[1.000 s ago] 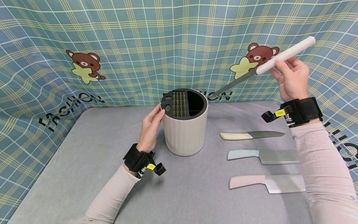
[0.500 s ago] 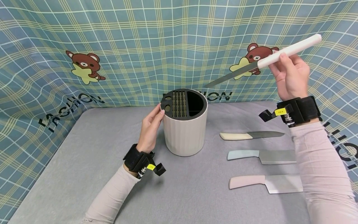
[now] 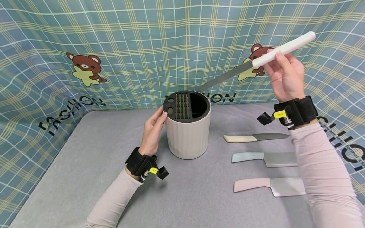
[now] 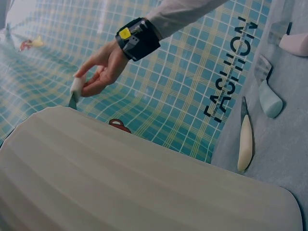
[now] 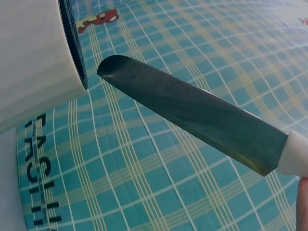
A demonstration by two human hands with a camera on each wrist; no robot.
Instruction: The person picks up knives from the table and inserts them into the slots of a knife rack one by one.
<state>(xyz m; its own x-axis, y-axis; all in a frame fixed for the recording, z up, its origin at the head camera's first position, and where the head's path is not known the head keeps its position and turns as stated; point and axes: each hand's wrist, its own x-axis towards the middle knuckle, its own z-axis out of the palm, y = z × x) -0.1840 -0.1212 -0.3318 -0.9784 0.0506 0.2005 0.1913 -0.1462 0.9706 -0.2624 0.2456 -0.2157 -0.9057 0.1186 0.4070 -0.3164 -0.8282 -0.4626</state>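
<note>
My right hand (image 3: 288, 74) holds a kitchen knife (image 3: 226, 76) by its white handle, thumb on the near side. The blade slants down to the left, its tip just above and behind the rim of the knife holder (image 3: 188, 139). In the right wrist view the whole blade (image 5: 192, 110) shows, with its rounded tip near the holder's dark opening. The holder is a pale ribbed cylinder with a black slotted top and one large open compartment. My left hand (image 3: 152, 131) rests against its left side near the rim, fingers extended and partly hidden behind it.
To the right on the grey table (image 3: 114, 183) lie a cream-handled knife (image 3: 242, 138), a blue-handled cleaver (image 3: 248, 157) and a pink-handled cleaver (image 3: 252, 184). My right sleeve covers the cleavers' blade ends. A checked curtain (image 3: 131, 47) hangs behind the table.
My right hand has moved left and slightly up with the knife, bringing the blade's tip from right of the holder to its back rim. The left hand and holder stay put.
</note>
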